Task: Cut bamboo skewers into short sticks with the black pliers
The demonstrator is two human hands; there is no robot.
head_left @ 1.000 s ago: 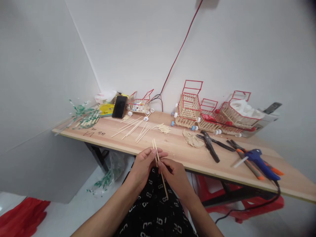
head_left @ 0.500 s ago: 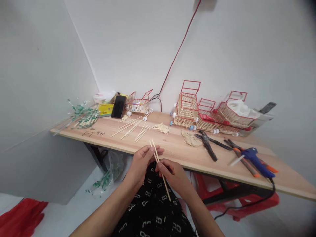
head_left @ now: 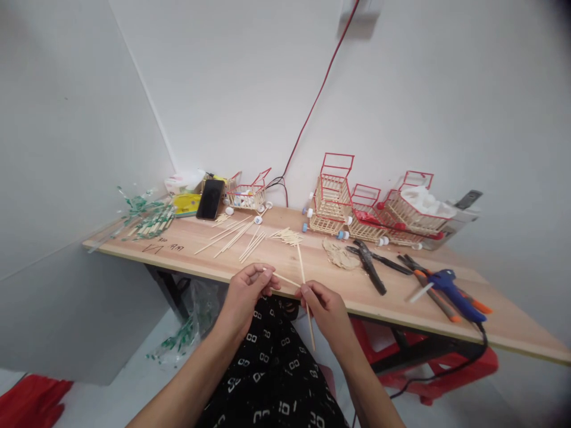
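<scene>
My left hand (head_left: 244, 292) is closed in a pinch on one thin bamboo skewer (head_left: 282, 278) that points right, nearly level. My right hand (head_left: 328, 308) is closed on a second bamboo skewer (head_left: 304, 279) that stands nearly upright, its lower end hanging down past my palm over my lap. The two skewers meet near my right fingertips, just in front of the wooden table's near edge (head_left: 267, 276). Both hands are held over my black patterned clothing.
On the table lie loose skewers (head_left: 236, 235), a pile of short sticks (head_left: 288, 236), a phone (head_left: 210, 199), pliers (head_left: 369, 264), a blue glue gun (head_left: 455, 286) and several stick-built carts with red frames (head_left: 334, 199). Wrapped skewers (head_left: 145, 217) sit at the far left. A red stool (head_left: 428, 371) is under the table.
The two skewers, held together as a pair before, are now split apart, one in each hand. The left one has swung level and the right one stays upright. The view shifted slightly.
</scene>
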